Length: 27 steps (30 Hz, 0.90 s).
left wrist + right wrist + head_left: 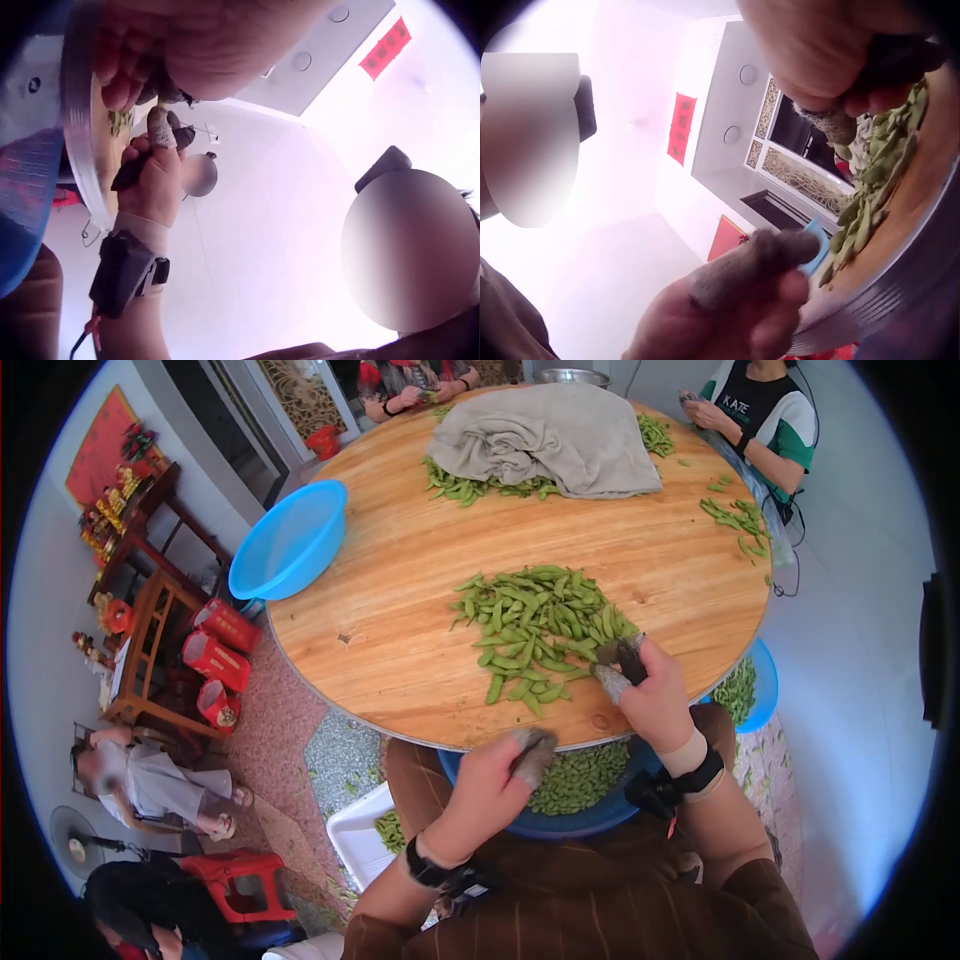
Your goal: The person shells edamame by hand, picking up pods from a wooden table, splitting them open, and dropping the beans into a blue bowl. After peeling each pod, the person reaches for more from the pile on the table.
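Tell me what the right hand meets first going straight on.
Probably the green pods on the wooden tabletop, just ahead of the right hand; its height above them is unclear.

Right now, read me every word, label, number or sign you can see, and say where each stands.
"KATE": black-fronted shirt, upper right of the head view.
Red wall strip, left wrist view: characters too blurred to read.
Red banner, right wrist view: also too blurred.
Red poster and red containers, head view: any markings too small to read.
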Available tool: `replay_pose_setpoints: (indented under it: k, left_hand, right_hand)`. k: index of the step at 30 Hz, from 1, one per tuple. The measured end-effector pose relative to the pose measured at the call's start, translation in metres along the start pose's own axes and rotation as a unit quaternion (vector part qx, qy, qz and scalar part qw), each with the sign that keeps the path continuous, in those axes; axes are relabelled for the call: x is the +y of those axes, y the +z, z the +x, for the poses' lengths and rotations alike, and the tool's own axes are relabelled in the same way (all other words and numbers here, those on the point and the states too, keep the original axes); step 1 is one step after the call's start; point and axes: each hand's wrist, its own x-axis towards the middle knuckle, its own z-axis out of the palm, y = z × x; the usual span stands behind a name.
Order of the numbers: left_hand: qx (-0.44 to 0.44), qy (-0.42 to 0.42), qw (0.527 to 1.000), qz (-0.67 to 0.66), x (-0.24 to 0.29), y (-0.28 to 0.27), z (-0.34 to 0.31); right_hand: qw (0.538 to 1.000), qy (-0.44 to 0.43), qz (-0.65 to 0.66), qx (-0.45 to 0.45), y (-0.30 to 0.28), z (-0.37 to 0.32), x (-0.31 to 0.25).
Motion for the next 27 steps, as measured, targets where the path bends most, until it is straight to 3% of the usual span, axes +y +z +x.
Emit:
replay_pose_setpoints:
  k: [2,4,7,9,13,16,17,19,22,24,26,27]
  left_hand:
    - [-0.035,-0.030,0.998,-0.045,0.004,0.012,0.018]
    - [-0.040,-0.157,0.953,-0.257,0.008,0.023,0.030]
    - [0.005,-0.167,0.917,-0.363,0.018,0.028,0.039]
    - [0.018,-0.155,0.931,-0.331,0.016,0.028,0.037]
    - [-0.003,-0.155,0.960,-0.235,0.018,0.023,0.031]
    - [-0.036,-0.156,0.960,-0.232,0.022,0.022,0.030]
    - [-0.038,-0.157,0.960,-0.231,0.021,0.023,0.029]
    - [-0.028,-0.115,0.967,-0.224,0.016,0.024,0.027]
    - [-0.046,-0.086,0.984,-0.147,0.014,0.021,0.025]
    - [-0.048,-0.077,0.986,-0.143,0.017,0.019,0.025]
    - [-0.050,-0.067,0.987,-0.139,0.015,0.021,0.025]
    - [-0.029,-0.012,0.993,-0.110,0.008,0.024,0.025]
  right_hand:
    - [1.000,-0.001,0.008,0.001,-0.005,-0.004,-0.015]
    - [0.993,0.071,-0.028,-0.088,-0.010,-0.014,-0.036]
    - [0.990,0.017,0.002,-0.137,-0.009,-0.029,-0.037]
    - [0.982,-0.028,0.007,-0.188,-0.014,-0.029,-0.039]
    - [0.979,0.003,0.078,-0.189,-0.023,-0.029,-0.040]
    - [0.967,0.004,0.071,-0.243,-0.030,-0.027,-0.044]
    - [0.960,0.044,0.080,-0.264,-0.031,-0.027,-0.047]
    - [0.951,0.084,0.090,-0.284,-0.031,-0.027,-0.044]
    - [0.947,0.049,0.113,-0.297,-0.029,-0.030,-0.035]
    - [0.927,0.120,0.188,-0.301,-0.029,-0.030,-0.038]
    - [0.921,0.123,0.205,-0.308,-0.029,-0.031,-0.035]
    - [0.914,0.127,0.223,-0.314,-0.029,-0.031,-0.033]
